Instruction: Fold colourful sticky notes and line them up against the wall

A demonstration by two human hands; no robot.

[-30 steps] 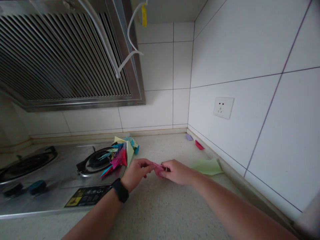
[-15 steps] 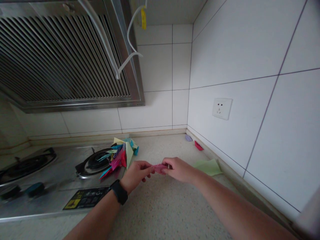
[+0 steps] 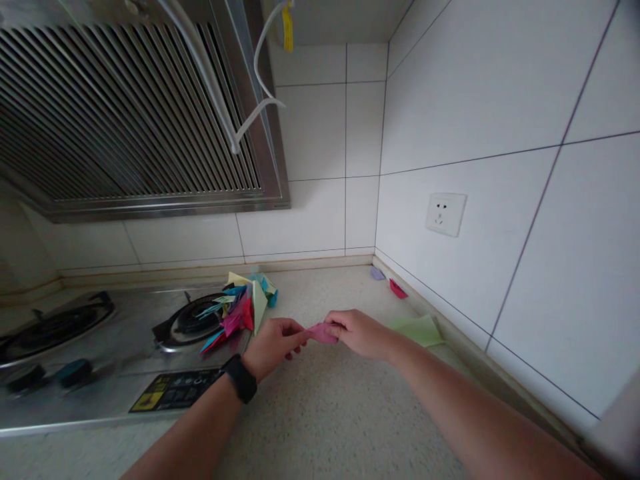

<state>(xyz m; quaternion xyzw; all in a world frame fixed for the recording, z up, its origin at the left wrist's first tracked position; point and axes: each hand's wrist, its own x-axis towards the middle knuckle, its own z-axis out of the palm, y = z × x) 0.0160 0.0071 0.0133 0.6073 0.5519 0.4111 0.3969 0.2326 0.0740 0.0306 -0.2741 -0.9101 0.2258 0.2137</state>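
Between my two hands is a small piece of folded pink paper (image 3: 323, 333), held above the speckled countertop (image 3: 330, 407). My left hand (image 3: 277, 345), with a black watch on its wrist, pinches the paper's left tip between thumb and forefinger. The right end is gripped by my right hand (image 3: 357, 333), whose fingers cover part of it. Beyond my right wrist lies a sheet of light green paper (image 3: 417, 330), partly hidden by the arm. A heap of folded coloured papers (image 3: 239, 315) rests to the left of my left hand, partly over a burner.
The steel gas stove (image 3: 125, 360) takes up the left side, under a range hood (image 3: 140, 120) with a white hose (image 3: 200, 67) hanging. A red folded paper (image 3: 398, 289) and a lilac one (image 3: 377, 273) lie by the right wall, below a socket (image 3: 447, 214).
The pink paper has turned a little, and more of its surface shows between my hands. My right hand has shifted slightly right and up; both hands still hold the paper.
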